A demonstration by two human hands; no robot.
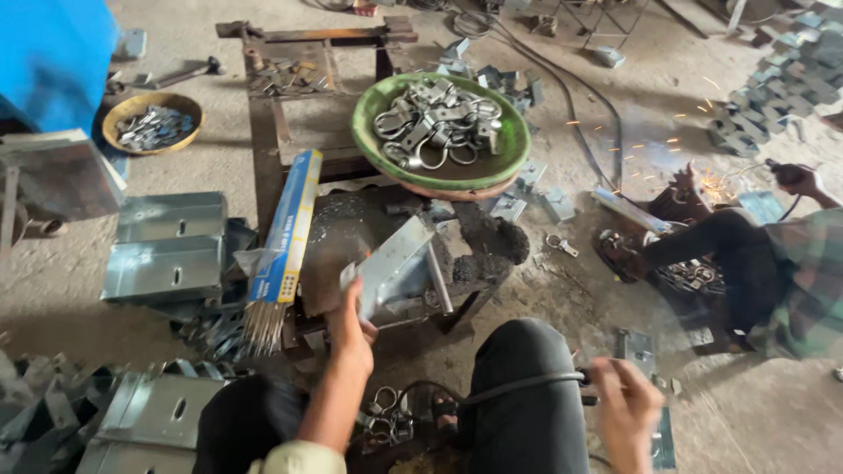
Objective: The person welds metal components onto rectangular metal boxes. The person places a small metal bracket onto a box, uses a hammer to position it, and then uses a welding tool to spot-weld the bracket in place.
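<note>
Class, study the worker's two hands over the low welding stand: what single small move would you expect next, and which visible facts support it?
Probably the right hand brings its cable-fed holder across to the bent metal plate. The left hand already grips that plate's near edge on the stand, steadying it, while the holder sits well off to the right beside the knee. A packet of welding rods leans close by.
</note>
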